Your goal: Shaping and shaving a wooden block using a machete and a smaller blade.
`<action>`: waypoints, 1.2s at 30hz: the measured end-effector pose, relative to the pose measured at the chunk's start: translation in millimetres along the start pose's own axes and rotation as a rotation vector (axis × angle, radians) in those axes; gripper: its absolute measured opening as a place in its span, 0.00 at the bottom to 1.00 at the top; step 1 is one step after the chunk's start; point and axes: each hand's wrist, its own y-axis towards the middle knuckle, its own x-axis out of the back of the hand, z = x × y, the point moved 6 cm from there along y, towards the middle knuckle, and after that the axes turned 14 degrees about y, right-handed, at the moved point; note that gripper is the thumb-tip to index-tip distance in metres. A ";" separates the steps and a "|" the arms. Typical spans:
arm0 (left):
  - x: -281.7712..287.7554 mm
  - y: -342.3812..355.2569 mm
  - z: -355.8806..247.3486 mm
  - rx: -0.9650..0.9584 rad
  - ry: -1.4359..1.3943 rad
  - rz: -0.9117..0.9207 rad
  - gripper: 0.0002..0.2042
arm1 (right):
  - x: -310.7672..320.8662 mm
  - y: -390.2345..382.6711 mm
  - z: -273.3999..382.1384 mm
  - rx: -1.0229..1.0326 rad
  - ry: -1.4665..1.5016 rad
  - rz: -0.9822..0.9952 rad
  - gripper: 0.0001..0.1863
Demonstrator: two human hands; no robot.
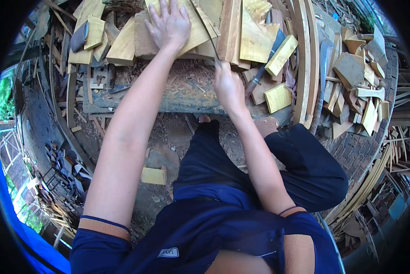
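Observation:
My left hand (170, 27) lies flat with fingers spread on a yellow wooden board (197, 34) at the top of the view. The fist of my right hand (228, 89) is closed round the near end of a saw (207, 32); its handle is hidden in my fingers. Seen almost edge-on, the thin dark blade crosses the board just right of my left hand and runs away from me. A thick brown beam (229, 32) lies close to the blade's right side. Under the board is a worn bench (168, 101) strewn with sawdust.
Right of my fist lie a wooden-handled tool (255, 82) and two yellow blocks (282, 55). Long curved planks (302, 68) stand beyond them. Offcuts are heaped far right (349, 71). More yellow offcuts (122, 43) lie left; one block (154, 176) is on the ground.

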 end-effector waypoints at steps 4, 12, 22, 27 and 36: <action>3.2 2.3 -2.5 -0.010 -0.005 -0.006 0.26 | 12.1 -3.0 1.5 0.015 -0.054 0.037 0.14; -10.6 1.2 1.9 -0.028 -0.076 0.041 0.28 | 0.5 0.4 0.5 0.112 -0.014 -0.039 0.15; -12.0 1.7 -9.2 -0.032 -0.057 0.037 0.28 | -1.8 44.9 14.2 0.243 -0.055 -0.095 0.11; -10.3 1.8 1.6 -0.006 -0.023 0.046 0.27 | 4.7 -13.9 -10.6 0.006 0.020 0.056 0.11; -11.0 1.6 -9.4 -0.056 -0.065 0.056 0.27 | -0.2 40.7 15.0 0.292 -0.006 -0.139 0.09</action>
